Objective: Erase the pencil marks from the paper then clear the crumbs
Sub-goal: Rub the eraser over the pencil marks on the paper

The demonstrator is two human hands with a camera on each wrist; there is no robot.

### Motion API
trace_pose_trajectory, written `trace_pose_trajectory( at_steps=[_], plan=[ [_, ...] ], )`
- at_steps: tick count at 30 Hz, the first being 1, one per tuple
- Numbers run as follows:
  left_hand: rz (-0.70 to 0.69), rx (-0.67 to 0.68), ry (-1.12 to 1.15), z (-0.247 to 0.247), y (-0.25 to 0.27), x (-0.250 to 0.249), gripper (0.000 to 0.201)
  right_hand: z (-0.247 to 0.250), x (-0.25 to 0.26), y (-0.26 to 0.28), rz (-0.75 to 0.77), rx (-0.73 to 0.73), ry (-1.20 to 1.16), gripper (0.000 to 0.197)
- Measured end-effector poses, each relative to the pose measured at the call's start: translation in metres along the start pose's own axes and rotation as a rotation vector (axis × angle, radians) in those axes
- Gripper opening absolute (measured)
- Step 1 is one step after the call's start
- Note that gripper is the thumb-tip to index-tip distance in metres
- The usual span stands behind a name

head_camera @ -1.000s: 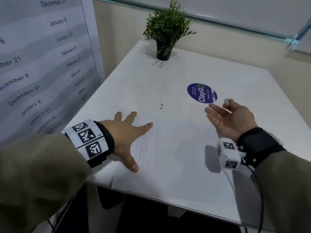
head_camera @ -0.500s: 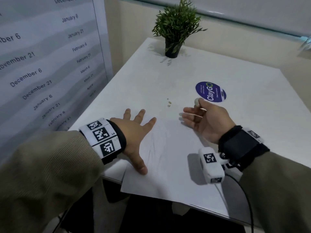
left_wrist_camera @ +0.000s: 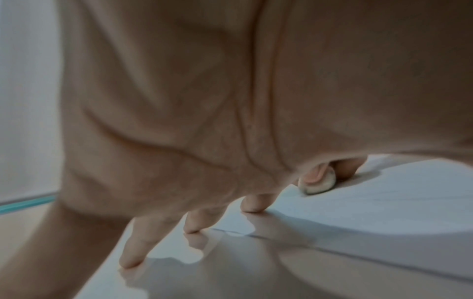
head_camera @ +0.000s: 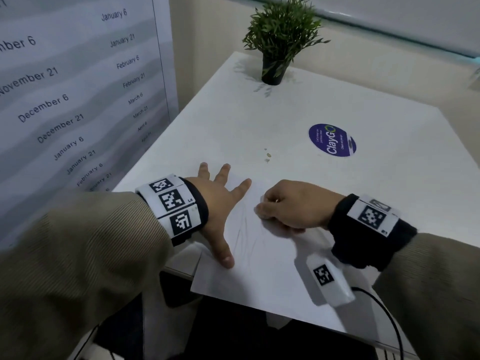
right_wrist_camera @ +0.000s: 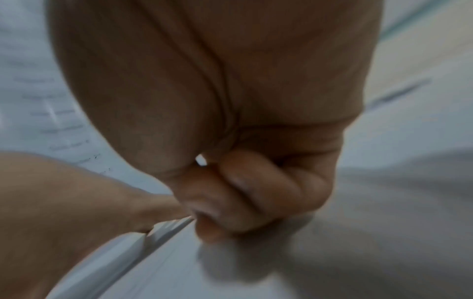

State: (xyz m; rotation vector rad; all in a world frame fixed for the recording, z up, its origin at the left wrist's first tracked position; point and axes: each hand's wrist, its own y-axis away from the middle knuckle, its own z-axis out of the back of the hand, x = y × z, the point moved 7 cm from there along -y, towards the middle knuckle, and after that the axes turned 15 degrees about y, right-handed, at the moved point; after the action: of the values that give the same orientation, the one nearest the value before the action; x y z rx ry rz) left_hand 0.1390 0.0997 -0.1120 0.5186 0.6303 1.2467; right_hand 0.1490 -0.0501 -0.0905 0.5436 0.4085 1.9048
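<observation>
Moved since the earlier frame: right hand, formerly palm-up near the blue round sticker, is now turning knuckles-up and lying on the paper at centre frame.

Right hand: fingers are curling and pinching a small pale eraser; in the left wrist view the eraser is touching the sheet, just right of centre. In the head view the eraser is hiding under the fingers.

Left hand: fingers are spreading wide and straight, pressing flat on the paper's left part, with some fingertips resting on the bare desk past the sheet's edge.

Paper: white sheet, lying at the lower centre of the head view, its near corner overhanging the desk edge. Faint pencil marks are showing between the two hands.

Crumbs: a few small specks are sitting on the desk above the paper, left of the sticker.

Potted plant: standing at the top centre.
</observation>
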Motion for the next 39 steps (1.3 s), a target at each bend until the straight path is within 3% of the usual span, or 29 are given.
trace_pose_trajectory(
  at_steps=[4, 8, 13, 16, 20, 25, 28, 33, 36, 39],
  plan=[
    [0.008, 0.006, 0.004, -0.001, 0.0, 0.0, 0.164, 0.023, -0.02, -0.009, -0.123, -0.23, 0.053, 0.044],
    [0.003, -0.001, -0.002, 0.0, 0.0, 0.0, 0.164, -0.002, 0.003, 0.0, 0.053, -0.022, 0.062, 0.047],
    [0.007, -0.002, -0.001, 0.0, 0.0, 0.0, 0.164, 0.024, -0.023, -0.013, -0.11, -0.245, 0.082, 0.041],
    [0.001, -0.005, -0.004, 0.0, -0.001, -0.001, 0.164, 0.004, -0.004, -0.015, 0.01, -0.093, 0.076, 0.045],
    [0.007, -0.005, 0.001, 0.0, -0.001, 0.0, 0.164, 0.026, -0.02, -0.021, -0.122, -0.239, 0.067, 0.043],
    [-0.006, -0.022, -0.002, -0.002, -0.004, 0.002, 0.165, 0.005, -0.001, -0.021, 0.015, -0.079, 0.083, 0.046],
    [-0.005, -0.02, 0.001, -0.002, -0.003, 0.002, 0.165, 0.027, -0.019, -0.022, -0.102, -0.233, 0.073, 0.043],
    [-0.011, -0.03, -0.005, -0.001, -0.003, 0.001, 0.165, -0.001, 0.01, -0.008, 0.106, -0.065, 0.14, 0.048],
    [-0.003, -0.013, 0.008, -0.001, -0.002, 0.002, 0.166, 0.02, -0.016, -0.012, -0.039, -0.207, 0.107, 0.044],
    [-0.002, -0.022, -0.002, -0.002, -0.002, 0.002, 0.166, 0.007, -0.001, -0.007, 0.069, -0.156, 0.161, 0.042]
  ],
)
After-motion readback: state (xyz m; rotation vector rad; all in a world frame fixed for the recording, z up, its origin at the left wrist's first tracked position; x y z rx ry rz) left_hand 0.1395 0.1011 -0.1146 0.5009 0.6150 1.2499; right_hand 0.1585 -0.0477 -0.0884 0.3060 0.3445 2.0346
